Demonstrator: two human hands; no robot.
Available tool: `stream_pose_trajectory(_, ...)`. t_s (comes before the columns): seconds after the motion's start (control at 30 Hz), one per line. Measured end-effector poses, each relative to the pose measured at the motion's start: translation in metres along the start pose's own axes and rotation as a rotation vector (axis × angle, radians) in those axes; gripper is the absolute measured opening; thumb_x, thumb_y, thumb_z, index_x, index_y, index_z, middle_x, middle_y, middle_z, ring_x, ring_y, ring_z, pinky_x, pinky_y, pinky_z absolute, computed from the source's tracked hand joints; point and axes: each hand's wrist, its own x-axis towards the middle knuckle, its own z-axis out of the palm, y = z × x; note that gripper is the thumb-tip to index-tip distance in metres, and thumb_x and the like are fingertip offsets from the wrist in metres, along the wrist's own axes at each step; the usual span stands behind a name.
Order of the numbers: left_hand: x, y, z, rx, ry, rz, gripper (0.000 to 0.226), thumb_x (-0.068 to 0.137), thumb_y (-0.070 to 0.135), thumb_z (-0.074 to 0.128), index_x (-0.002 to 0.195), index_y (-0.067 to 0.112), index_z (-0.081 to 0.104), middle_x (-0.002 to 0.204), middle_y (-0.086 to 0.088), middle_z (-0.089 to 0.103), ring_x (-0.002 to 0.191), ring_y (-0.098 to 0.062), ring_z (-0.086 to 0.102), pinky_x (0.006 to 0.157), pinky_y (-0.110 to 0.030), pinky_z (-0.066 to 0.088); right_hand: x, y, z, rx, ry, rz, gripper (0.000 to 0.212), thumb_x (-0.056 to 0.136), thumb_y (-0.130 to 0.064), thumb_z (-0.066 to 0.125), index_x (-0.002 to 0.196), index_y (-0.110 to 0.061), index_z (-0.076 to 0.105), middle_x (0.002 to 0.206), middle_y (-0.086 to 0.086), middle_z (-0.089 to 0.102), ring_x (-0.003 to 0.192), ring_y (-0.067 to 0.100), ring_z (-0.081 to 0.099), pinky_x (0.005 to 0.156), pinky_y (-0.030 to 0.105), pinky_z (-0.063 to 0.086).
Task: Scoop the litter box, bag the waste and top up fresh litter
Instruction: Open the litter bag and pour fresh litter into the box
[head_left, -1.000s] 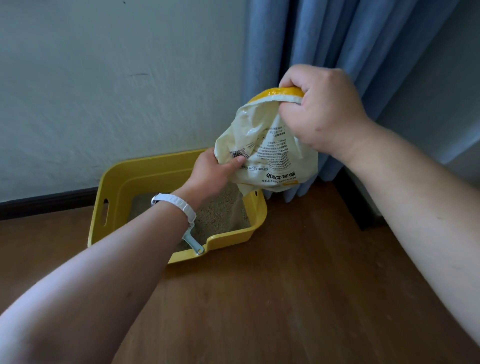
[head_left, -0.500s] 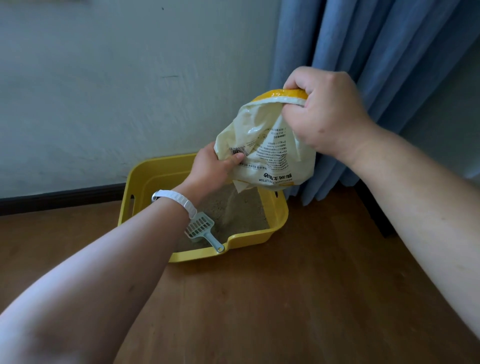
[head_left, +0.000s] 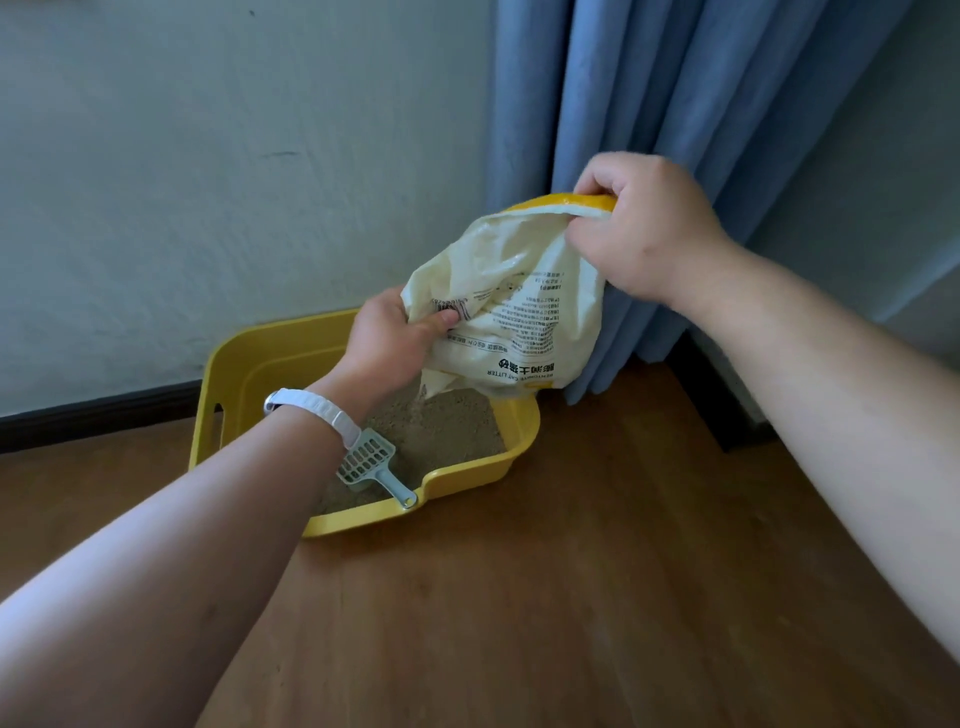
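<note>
A yellow litter box (head_left: 244, 364) stands on the wooden floor against the wall, with beige litter (head_left: 447, 431) inside. Above its right end a cream litter bag (head_left: 519, 312) is held upside down, and a thin stream of litter falls from its lower mouth. My left hand (head_left: 387, 345) grips the bag's lower left edge. My right hand (head_left: 644, 228) grips the bag's raised yellow bottom end. A pale blue slotted scoop (head_left: 371, 465) lies in the litter, its handle resting on the box's front rim.
Blue curtains (head_left: 675, 130) hang right behind the bag. A dark baseboard (head_left: 93, 415) runs along the pale wall at left. Wooden floor (head_left: 571, 597) stretches in front of the box.
The view has shifted, so the box and scoop show more fully. Both hands keep hold of the tipped bag, and litter keeps falling into the box.
</note>
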Motion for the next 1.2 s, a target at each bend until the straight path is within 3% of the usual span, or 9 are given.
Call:
stream_pose_trajectory(0.13,0.0,0.008,0.006,0.025,0.003,-0.012,0.015,0.088,0.028,0.071,0.102,0.023,0.069,0.09,0.008,0.075,0.081,-0.007,0.071,0.072,-0.029,0.059,0.005,0.018,-0.015,-0.076,-0.151,0.051,0.004,0.077,-0.019,0.061,0.08,-0.016,0.061,0.067,-0.006,0.054,0.065,0.018,0.05,0.054,0.026,0.037)
stream_pose_trajectory(0.37,0.0,0.023,0.017,0.153,-0.018,0.016,0.009,0.087,0.033,0.072,0.088,0.027,0.065,0.081,0.007,0.071,0.066,-0.007,0.066,0.052,-0.021,0.047,0.001,0.039,-0.032,-0.418,-0.544,0.104,0.019,0.086,-0.04,0.057,0.082,-0.022,0.06,0.083,-0.001,0.06,0.074,0.016,0.056,0.059,0.03,0.044)
stream_pose_trajectory(0.53,-0.004,0.027,0.031,0.181,-0.039,0.031,0.01,0.086,0.032,0.072,0.094,0.029,0.067,0.086,0.007,0.071,0.079,-0.012,0.069,0.068,-0.034,0.059,-0.011,0.052,-0.035,-0.526,-0.668,0.15,0.025,0.086,-0.044,0.057,0.091,-0.021,0.064,0.088,0.001,0.063,0.08,0.02,0.06,0.072,0.035,0.055)
stream_pose_trajectory(0.67,-0.008,0.031,0.04,0.246,-0.069,0.088,0.015,0.086,0.034,0.072,0.099,0.03,0.066,0.087,0.01,0.07,0.08,-0.007,0.067,0.067,-0.032,0.059,-0.015,0.053,-0.03,-0.482,-0.621,0.149,0.033,0.08,-0.053,0.061,0.1,-0.027,0.058,0.099,-0.005,0.058,0.087,0.018,0.058,0.077,0.037,0.054)
stream_pose_trajectory(0.9,-0.01,0.033,0.042,0.266,-0.095,0.159,0.022,0.082,0.034,0.075,0.104,0.031,0.069,0.089,0.012,0.07,0.081,-0.006,0.068,0.069,-0.035,0.061,-0.027,0.042,0.016,-0.301,-0.427,-0.046,0.038,0.082,-0.06,0.059,0.108,-0.033,0.056,0.104,-0.01,0.054,0.103,0.013,0.045,0.082,0.039,0.047)
stream_pose_trajectory(1.07,-0.015,0.037,0.036,0.101,-0.152,0.079,0.049,0.073,0.047,0.079,0.114,0.027,0.061,0.096,0.009,0.069,0.081,-0.005,0.069,0.065,-0.028,0.061,-0.031,0.063,0.019,-0.151,-0.416,0.046,0.026,0.088,-0.055,0.058,0.087,-0.029,0.056,0.083,-0.011,0.059,0.079,0.012,0.058,0.064,0.036,0.049)
stream_pose_trajectory(1.2,-0.013,0.034,0.033,0.048,-0.137,0.096,0.039,0.087,0.051,0.062,0.118,0.027,0.058,0.102,0.007,0.065,0.09,-0.008,0.065,0.064,-0.02,0.053,-0.038,0.082,0.008,-0.109,-0.412,0.113,0.025,0.094,-0.048,0.054,0.082,-0.026,0.054,0.078,-0.006,0.062,0.073,0.014,0.06,0.061,0.036,0.048)
